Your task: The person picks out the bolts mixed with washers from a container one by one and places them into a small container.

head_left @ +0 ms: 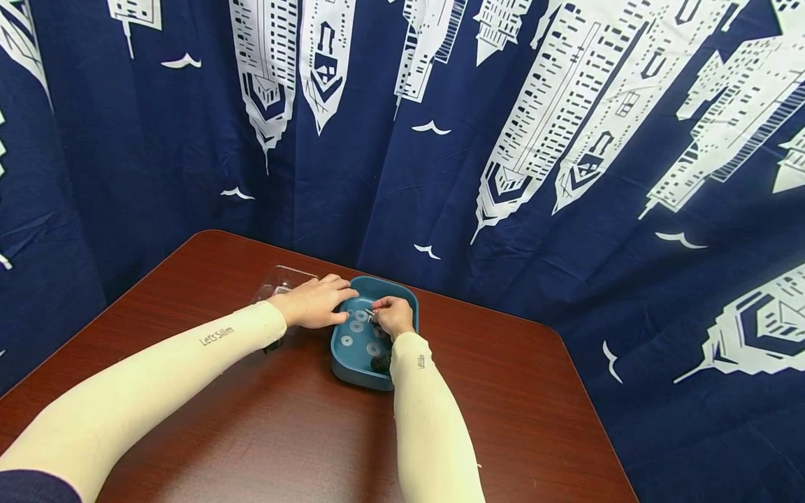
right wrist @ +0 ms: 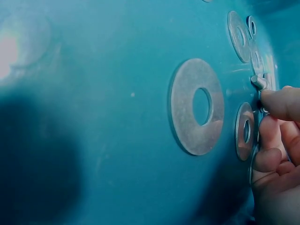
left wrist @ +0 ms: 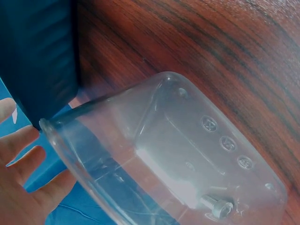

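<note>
A blue plastic bin [head_left: 340,367] stands on the table, and my right hand [head_left: 395,318] reaches down inside it. The right thumb and fingers pinch a small silvery metal bolt [right wrist: 258,82], mostly hidden by the fingertips. Several flat round washers [right wrist: 197,107] lie on the bin's floor around that hand. My left hand [head_left: 316,302] has its fingers spread at the bin's left rim, holding nothing. Beside it, left of the bin, sits a clear plastic box [left wrist: 183,131]. One silvery socket-head bolt [left wrist: 218,206] lies in this box.
The brown wooden table [head_left: 302,433] extends toward me and to the right of the bin. Close behind its back edge hangs a dark blue curtain [head_left: 352,181] with white building prints.
</note>
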Demonstrator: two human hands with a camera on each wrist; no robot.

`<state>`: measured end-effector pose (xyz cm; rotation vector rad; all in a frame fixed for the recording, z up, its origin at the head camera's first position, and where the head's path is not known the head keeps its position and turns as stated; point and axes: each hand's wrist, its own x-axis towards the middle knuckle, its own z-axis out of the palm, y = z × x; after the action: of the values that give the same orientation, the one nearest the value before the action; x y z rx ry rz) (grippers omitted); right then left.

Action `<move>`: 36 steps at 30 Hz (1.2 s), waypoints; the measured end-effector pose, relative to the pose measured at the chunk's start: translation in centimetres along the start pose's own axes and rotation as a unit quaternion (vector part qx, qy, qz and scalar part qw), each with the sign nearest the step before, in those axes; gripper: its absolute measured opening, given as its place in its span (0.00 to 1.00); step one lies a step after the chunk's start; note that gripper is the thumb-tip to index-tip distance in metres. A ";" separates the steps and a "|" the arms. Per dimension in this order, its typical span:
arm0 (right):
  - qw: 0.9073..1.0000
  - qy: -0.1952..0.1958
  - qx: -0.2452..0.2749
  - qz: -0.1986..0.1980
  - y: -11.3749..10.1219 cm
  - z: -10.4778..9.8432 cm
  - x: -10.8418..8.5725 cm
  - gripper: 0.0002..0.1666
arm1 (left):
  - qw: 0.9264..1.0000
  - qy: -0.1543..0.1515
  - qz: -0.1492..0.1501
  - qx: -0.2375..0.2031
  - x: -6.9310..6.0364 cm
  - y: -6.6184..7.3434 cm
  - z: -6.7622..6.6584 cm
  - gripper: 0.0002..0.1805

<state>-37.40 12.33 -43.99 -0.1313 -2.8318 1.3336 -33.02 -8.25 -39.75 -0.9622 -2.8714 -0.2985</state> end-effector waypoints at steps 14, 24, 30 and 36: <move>1.000 -0.008 0.018 -0.001 0.0 0.3 0.1 0.08 | 1.000 -0.005 -0.006 -0.004 -0.1 0.0 0.0 0.31; 1.000 0.001 0.007 -0.005 0.1 0.2 0.2 0.07 | 1.000 -0.003 0.004 -0.003 0.1 -0.1 0.2 0.32; 1.000 -0.001 0.015 0.008 0.0 0.1 0.2 0.06 | 1.000 0.000 0.008 -0.008 0.1 -0.1 0.2 0.31; 1.000 0.006 0.017 -0.001 -0.3 0.0 -0.1 0.06 | 1.000 0.007 0.010 -0.012 0.1 -0.2 0.3 0.31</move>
<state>-37.31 12.13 -43.79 -0.1351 -2.7969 1.3738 -33.27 -8.28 -40.09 -0.9880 -2.8504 -0.3383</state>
